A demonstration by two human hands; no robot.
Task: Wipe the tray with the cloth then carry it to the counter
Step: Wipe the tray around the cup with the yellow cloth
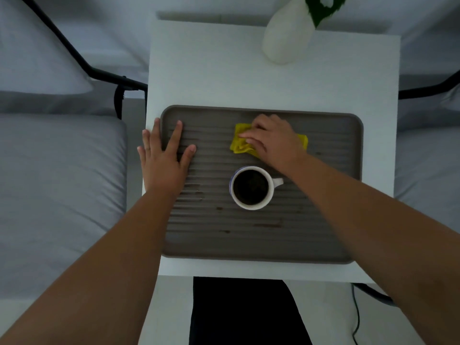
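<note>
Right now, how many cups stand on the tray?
1. The mug of dark drink stands near the middle of the tray, just nearer the person than the cloth. None seems hidden.

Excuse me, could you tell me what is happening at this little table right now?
A person is wiping a ridged grey tray on a white table. The right hand presses a yellow cloth onto the tray's far side, while the left hand lies flat on its left edge, steadying it. A mug of dark liquid stands on the tray, and dark spots remain on the near part.
</note>
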